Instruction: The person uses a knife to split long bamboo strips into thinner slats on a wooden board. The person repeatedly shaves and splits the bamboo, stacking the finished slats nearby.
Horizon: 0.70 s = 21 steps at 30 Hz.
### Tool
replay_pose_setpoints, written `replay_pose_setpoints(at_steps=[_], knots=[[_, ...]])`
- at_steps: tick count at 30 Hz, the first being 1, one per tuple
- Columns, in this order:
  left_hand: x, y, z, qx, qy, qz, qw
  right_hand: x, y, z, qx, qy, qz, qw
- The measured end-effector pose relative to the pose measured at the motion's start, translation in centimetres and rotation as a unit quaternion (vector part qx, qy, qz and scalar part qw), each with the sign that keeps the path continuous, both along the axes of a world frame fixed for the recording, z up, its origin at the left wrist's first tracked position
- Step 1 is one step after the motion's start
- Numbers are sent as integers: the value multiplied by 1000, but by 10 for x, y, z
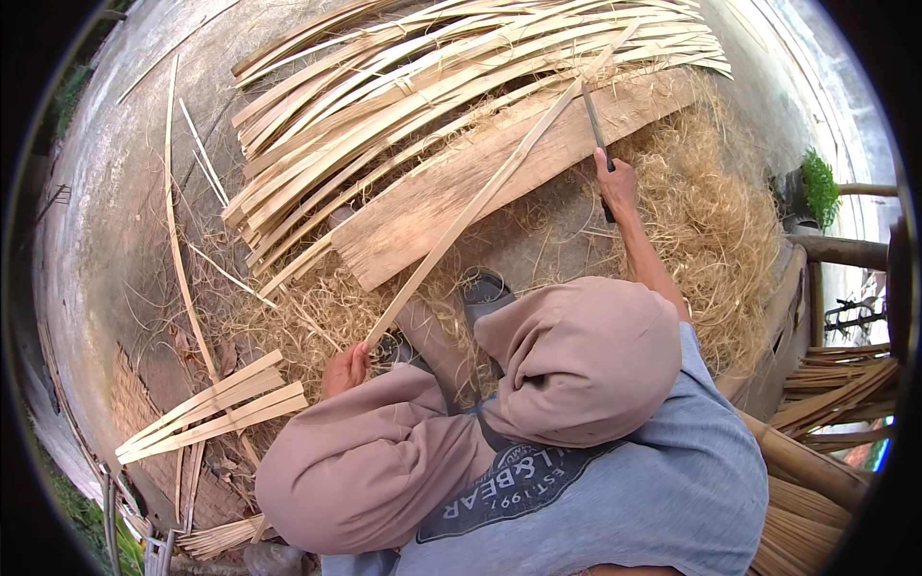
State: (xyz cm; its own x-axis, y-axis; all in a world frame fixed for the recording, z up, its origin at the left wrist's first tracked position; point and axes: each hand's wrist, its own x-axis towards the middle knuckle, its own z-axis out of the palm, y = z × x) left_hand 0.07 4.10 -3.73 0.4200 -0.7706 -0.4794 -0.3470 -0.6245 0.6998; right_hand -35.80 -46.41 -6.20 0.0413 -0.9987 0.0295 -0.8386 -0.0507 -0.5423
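My left hand (346,370), beside my left knee, grips the near end of a long pale bamboo strip (475,204). The strip slants up and to the right across a wooden board (413,216), its far end reaching over the pile of strips. My right hand (617,184) is closed round the dark handle of a knife (593,120). The blade points away from me, and its tip lies close to the bamboo strip near the board's far edge; whether they touch I cannot tell.
Many split bamboo strips (384,115) lie beyond the board. Curly shavings (706,202) heap at the right and around my feet. A few strips (216,408) fan out at the lower left. Bamboo poles (807,461) and more bundled strips (836,394) stand at the right.
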Motion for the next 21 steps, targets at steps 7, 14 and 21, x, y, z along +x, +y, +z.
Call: replay_pose_setpoints(at_steps=[7,14,21], knots=[[-33,-44,-6,-176,-134,54,974,67,105,-3,99,-22,186,977],[-33,-69,8,-71,-34,49,996,76,236,14,91,16,420,903],[-24,-97,18,-50,-18,20,998,70,183,3,55,0,342,938]])
